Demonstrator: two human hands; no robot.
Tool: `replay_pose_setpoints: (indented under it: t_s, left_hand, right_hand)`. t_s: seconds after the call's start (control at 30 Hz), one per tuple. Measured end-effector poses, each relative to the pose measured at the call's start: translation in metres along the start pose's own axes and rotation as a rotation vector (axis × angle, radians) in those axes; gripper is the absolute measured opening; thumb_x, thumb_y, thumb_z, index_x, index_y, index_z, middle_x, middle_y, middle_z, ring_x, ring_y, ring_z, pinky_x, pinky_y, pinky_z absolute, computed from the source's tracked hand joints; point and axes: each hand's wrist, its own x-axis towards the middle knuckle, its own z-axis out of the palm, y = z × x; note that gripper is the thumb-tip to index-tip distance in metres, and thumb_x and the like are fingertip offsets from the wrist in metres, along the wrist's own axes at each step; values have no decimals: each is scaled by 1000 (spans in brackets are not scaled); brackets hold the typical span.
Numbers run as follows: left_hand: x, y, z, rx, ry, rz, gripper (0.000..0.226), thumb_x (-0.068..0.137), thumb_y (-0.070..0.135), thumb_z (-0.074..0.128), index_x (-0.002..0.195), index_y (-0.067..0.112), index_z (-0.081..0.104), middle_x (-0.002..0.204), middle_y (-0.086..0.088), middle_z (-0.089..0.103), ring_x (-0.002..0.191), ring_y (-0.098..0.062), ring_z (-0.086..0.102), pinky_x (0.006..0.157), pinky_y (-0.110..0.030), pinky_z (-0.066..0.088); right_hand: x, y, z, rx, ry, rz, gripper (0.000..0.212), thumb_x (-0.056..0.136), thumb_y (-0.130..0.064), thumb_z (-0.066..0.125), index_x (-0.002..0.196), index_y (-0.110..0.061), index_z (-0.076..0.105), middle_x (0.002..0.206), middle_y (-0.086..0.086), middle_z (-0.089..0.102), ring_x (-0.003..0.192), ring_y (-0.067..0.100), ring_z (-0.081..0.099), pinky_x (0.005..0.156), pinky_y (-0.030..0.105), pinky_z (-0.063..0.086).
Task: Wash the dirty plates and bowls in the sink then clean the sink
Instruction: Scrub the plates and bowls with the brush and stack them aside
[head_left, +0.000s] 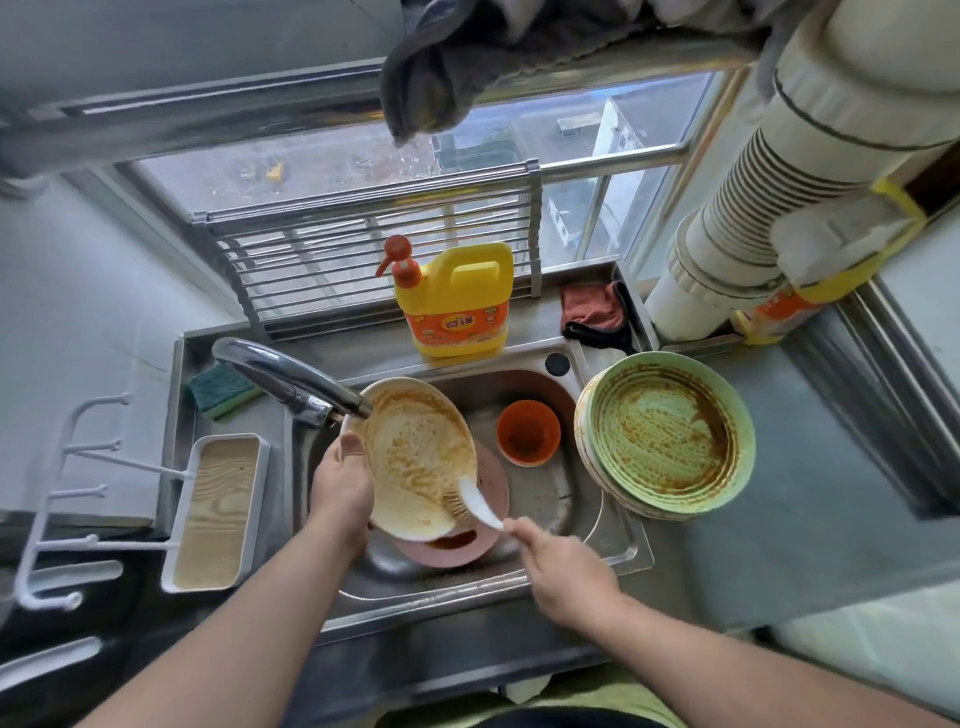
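Holding a cream plate (415, 457) tilted over the sink (613, 551), the left hand (340, 483) grips its left rim, thumb curled over the edge and fingers hidden behind. The plate's face is streaked with orange-brown sauce and sits just under the tap (291, 384) spout. The right hand (566, 571), at the sink's front edge, is closed round the white handle of a brush (475, 501); the bristles touch the plate's lower right part. Below the plate, on the sink floor, lies a pink plate (488, 519), partly covered by it. An orange bowl (529, 432) stands in the sink toward its back right, apart from both hands. A stack of plates (670, 436), the top one green and smeared with sauce, overlaps the sink's right rim, well clear of the right hand. Behind the sink stands a yellow soap bottle (457, 301) with a red pump, and a red cloth (592, 309) lies at the back right corner. A green sponge (223, 389) rests at the sink's back left, beside the tap base.
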Motion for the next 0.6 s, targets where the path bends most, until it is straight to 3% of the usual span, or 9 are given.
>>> replay_pose_setpoints:
  t_s: [0.07, 0.17, 0.27, 0.33, 0.4, 0.5, 0.6]
  left_hand:
    - [-9, 3, 3, 0, -64, 18, 67, 94, 77, 44, 130, 25, 64, 115, 3, 74, 109, -22, 68, 93, -46, 57]
    - [-24, 6, 24, -6, -112, -19, 45, 107, 59, 38, 125, 26, 62, 111, 6, 70, 106, -19, 65, 92, -44, 55]
    - [-32, 15, 36, -79, -85, -33, 43, 108, 58, 37, 122, 26, 62, 110, -1, 71, 103, -22, 68, 92, -47, 58]
    - [-24, 21, 32, -141, -48, -29, 38, 109, 55, 39, 117, 26, 62, 107, -3, 73, 98, -23, 71, 88, -46, 60]
    - [-11, 21, 21, -122, -34, 27, 30, 108, 50, 49, 112, 26, 64, 106, -4, 76, 97, -23, 73, 79, -42, 61]
    - [-5, 15, 10, -91, -81, 96, 38, 101, 60, 56, 113, 26, 68, 114, -5, 77, 108, -26, 74, 85, -47, 63]
    - [-23, 14, 18, -151, -152, 114, 49, 97, 65, 49, 120, 25, 66, 116, -5, 77, 113, -29, 72, 93, -53, 60]
  right_hand:
    - [19, 11, -20, -32, 70, 64, 37, 110, -45, 25, 144, -57, 34, 112, 9, 72, 98, 36, 69, 76, 43, 56]
    - [43, -27, -41, 61, 199, -4, 39, 111, -47, 22, 146, -56, 34, 117, 9, 71, 101, 36, 67, 83, 47, 57]
    - [27, -63, -22, 180, 146, -144, 40, 112, -44, 28, 149, -53, 38, 126, 11, 69, 111, 38, 65, 91, 46, 55]
    - [-2, -53, -4, 184, 100, -215, 37, 111, -43, 33, 146, -53, 38, 119, 14, 72, 108, 40, 66, 87, 45, 54]
    - [-13, -17, -1, 122, 73, -172, 36, 111, -44, 32, 145, -57, 33, 111, 12, 73, 100, 39, 68, 79, 44, 55]
    - [13, 17, -26, 36, 151, -4, 36, 111, -48, 24, 145, -59, 32, 108, 10, 74, 94, 36, 69, 74, 43, 56]
    - [34, -17, -58, 73, 324, -96, 38, 111, -51, 24, 148, -57, 34, 105, 12, 74, 90, 37, 69, 74, 44, 56]
